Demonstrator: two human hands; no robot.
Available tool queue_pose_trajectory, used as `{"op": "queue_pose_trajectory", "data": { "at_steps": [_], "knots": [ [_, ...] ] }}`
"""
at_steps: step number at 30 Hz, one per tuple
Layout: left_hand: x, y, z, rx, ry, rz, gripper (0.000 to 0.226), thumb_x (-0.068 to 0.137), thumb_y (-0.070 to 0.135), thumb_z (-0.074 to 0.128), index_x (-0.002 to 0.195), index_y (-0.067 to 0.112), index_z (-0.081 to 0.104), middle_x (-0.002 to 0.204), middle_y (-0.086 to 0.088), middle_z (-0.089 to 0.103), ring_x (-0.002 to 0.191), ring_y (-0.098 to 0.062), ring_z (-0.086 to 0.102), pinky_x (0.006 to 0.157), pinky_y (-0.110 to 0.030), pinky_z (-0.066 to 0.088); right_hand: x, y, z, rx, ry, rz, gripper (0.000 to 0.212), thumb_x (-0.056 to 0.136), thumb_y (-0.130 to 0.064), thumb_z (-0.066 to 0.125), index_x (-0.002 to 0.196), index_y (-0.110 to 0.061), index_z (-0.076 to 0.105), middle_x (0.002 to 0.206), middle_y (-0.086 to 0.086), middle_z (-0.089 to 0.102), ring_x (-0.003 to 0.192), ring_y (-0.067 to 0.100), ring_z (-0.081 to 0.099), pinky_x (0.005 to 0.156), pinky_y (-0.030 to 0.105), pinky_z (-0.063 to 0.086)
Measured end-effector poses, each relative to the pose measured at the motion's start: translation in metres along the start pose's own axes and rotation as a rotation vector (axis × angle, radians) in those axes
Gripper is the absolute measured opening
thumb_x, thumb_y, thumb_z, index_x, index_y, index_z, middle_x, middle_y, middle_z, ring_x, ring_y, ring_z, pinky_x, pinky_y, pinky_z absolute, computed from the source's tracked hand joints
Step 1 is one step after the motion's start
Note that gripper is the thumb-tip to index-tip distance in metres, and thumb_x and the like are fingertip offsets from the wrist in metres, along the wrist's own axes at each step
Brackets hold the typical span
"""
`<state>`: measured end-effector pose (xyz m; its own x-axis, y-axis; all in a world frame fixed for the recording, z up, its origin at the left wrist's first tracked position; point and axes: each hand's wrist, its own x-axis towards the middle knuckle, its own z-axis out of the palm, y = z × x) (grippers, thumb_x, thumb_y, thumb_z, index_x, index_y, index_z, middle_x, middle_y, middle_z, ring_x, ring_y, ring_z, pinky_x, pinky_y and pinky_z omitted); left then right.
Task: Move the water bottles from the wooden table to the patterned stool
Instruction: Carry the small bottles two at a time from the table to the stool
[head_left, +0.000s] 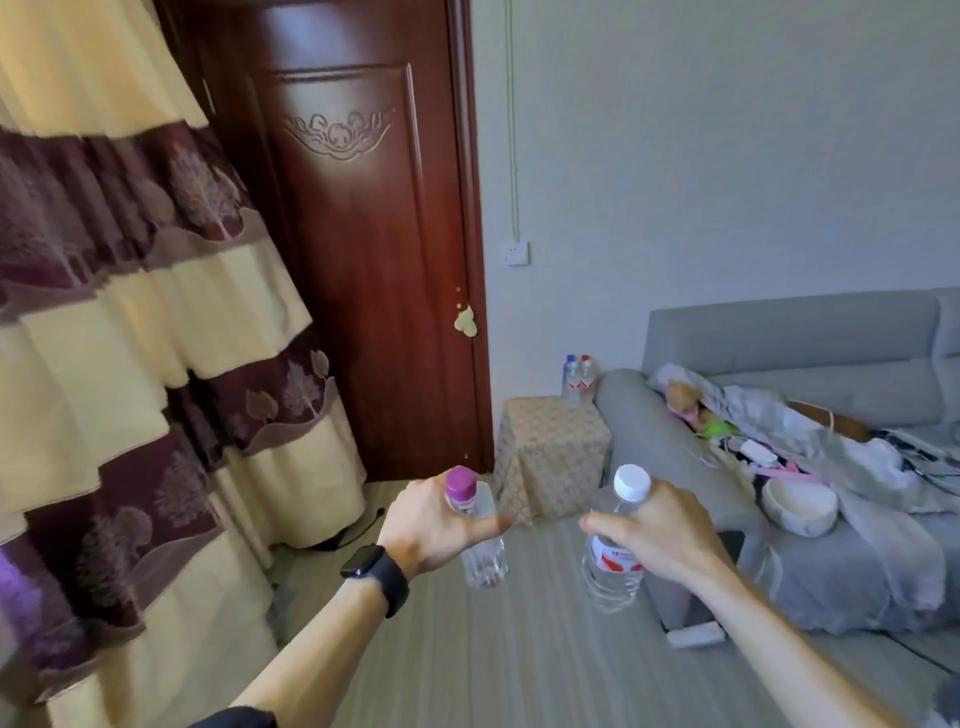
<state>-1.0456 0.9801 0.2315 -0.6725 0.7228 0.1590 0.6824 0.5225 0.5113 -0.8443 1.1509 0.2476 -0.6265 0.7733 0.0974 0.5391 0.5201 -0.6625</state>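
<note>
head view: left hand grips purple-capped bottle, right hand grips white-capped bottle; both aloft. patterned stool ahead holds two bottles; best set upright beside them.

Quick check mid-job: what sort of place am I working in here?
Most likely a home living room: a cluttered grey sofa, a carved dark wooden door and tiered patterned curtains.

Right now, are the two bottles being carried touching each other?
Apart. The head view shows floor between the purple-capped bottle in the left hand and the white-capped bottle in the right hand.
</note>
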Motion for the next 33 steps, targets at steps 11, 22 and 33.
{"op": "queue_pose_trajectory", "data": {
  "at_steps": [11, 22, 33],
  "knots": [
    [0.231, -0.044, 0.030, -0.042, 0.004, 0.030, 0.052, 0.061, 0.085, 0.055, 0.082, 0.038, 0.064, 0.075, 0.016, 0.069, 0.076, -0.007, 0.066, 0.073, -0.035, 0.056, 0.237, -0.007, 0.033, 0.016, 0.025, -0.007, 0.050, 0.064, -0.051, 0.077, 0.052, -0.016, 0.043, 0.043, -0.007, 0.044, 0.051, 0.013, 0.044, 0.050, 0.028, 0.032],
    [0.480, -0.027, 0.070, -0.064, -0.001, 0.114, 0.061, 0.064, 0.087, 0.054, 0.078, 0.029, 0.067, 0.074, 0.013, 0.070, 0.074, -0.005, 0.066, 0.071, -0.037, 0.056, 0.450, 0.023, 0.016, 0.049, 0.149, -0.056, 0.046, 0.067, -0.041, 0.076, 0.060, -0.007, 0.045, 0.047, -0.004, 0.044, 0.052, 0.016, 0.042, 0.057, 0.033, 0.036],
    [0.670, 0.018, 0.167, -0.055, -0.028, 0.075, 0.072, 0.067, 0.092, 0.044, 0.078, 0.024, 0.065, 0.076, 0.010, 0.069, 0.075, -0.007, 0.065, 0.073, -0.039, 0.055, 0.667, 0.112, 0.002, -0.026, 0.220, -0.017, 0.082, 0.054, -0.090, 0.049, 0.078, -0.012, 0.054, 0.061, -0.003, 0.061, 0.070, 0.027, 0.061, 0.071, 0.041, 0.054]
  ]
}}
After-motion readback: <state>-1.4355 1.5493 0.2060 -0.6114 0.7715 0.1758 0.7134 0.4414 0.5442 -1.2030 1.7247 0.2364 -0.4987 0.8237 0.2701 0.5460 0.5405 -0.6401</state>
